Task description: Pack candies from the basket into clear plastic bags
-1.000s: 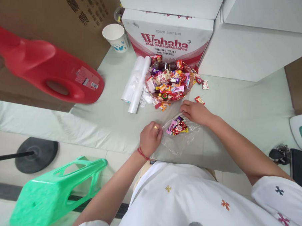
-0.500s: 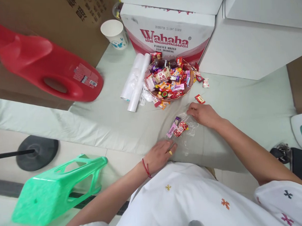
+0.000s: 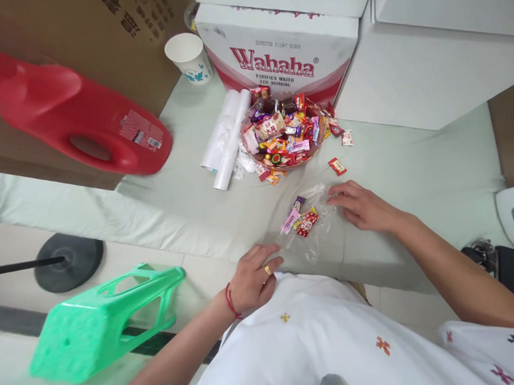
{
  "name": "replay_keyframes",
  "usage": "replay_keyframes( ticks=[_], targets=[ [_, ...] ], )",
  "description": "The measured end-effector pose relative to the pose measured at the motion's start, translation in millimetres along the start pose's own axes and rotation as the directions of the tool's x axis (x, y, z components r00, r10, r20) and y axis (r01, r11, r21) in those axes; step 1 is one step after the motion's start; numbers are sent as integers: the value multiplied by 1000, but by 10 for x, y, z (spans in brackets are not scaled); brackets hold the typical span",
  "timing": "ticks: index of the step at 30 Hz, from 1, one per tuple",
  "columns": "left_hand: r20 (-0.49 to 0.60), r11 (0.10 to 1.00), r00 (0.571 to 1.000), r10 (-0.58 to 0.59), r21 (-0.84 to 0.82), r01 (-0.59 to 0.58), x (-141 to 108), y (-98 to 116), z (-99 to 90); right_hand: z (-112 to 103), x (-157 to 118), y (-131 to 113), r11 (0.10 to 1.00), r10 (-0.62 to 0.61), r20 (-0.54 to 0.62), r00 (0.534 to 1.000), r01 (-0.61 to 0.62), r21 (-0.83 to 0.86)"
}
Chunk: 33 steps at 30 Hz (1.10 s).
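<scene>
A clear plastic bag (image 3: 314, 248) lies flat near the front edge of the covered table. Inside it are several wrapped candies: a pink one (image 3: 290, 220), a purple one (image 3: 299, 203) and a red-and-white one (image 3: 306, 222), with some yellow between them. My left hand (image 3: 256, 275), wearing a gold ring and a red string bracelet, is just off the bag's lower left corner, fingers apart and holding nothing. At the bag's upper right edge, my right hand (image 3: 362, 206) has loosened, its fingers spread; whether the fingertips still touch the film is hard to tell.
Beyond the bag stands a basket (image 3: 277, 167) heaped with candies, several loose around it. A red candy (image 3: 337, 166) lies nearer. White plastic rolls (image 3: 230, 154), a paper cup (image 3: 190, 58), a Wahaba-style printed carton (image 3: 276, 44) and a red jug (image 3: 109, 128) surround it. A green stool (image 3: 105, 324) is on the floor.
Both hands have let go of the bag and drawn apart, left hand toward the lower left, right hand slightly right. The bag with its candies now lies loose on the table.
</scene>
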<state>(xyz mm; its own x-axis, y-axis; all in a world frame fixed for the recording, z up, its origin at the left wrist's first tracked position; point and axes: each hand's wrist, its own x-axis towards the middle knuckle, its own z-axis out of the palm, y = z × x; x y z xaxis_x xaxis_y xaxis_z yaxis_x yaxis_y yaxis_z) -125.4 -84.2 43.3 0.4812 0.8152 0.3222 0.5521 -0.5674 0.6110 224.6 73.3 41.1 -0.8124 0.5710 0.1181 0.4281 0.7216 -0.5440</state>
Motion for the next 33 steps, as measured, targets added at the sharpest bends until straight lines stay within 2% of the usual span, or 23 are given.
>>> replay_keyframes(
  ticks=[2,4,6,8,10,12,15,20,23,29,33],
  targets=[
    [-121,1000,992,-20,10,22,127,52,11,42,-21,-121,1000,-27,42,999,27,1],
    [-167,997,984,-64,29,69,303,74,56,111,-19,-186,998,-39,66,997,42,-44],
    [-140,991,983,-118,40,125,484,60,150,189,-10,-189,993,-36,66,997,43,-112],
    [-67,984,983,-168,40,171,619,22,283,253,-4,-160,986,-41,46,998,48,-161],
    [24,985,985,-170,48,168,683,-22,421,289,-6,-141,983,-57,15,998,59,-176],
    [94,986,983,-156,78,149,683,-55,522,291,-5,-153,985,-76,-9,997,73,-157],
    [138,984,980,-141,127,123,633,-77,561,248,29,-219,991,-98,-25,995,95,-97],
    [146,988,987,-62,148,40,588,-62,490,182,216,-279,990,-131,23,991,132,-50],
    [147,986,989,-30,168,5,564,-26,510,176,347,-267,985,-155,43,987,157,-68],
    [120,967,992,-39,254,7,482,20,632,202,517,-274,949,-303,67,951,307,-64],
    [138,961,989,-43,276,3,423,19,652,238,601,-267,950,-289,111,951,299,-93]
  ],
)
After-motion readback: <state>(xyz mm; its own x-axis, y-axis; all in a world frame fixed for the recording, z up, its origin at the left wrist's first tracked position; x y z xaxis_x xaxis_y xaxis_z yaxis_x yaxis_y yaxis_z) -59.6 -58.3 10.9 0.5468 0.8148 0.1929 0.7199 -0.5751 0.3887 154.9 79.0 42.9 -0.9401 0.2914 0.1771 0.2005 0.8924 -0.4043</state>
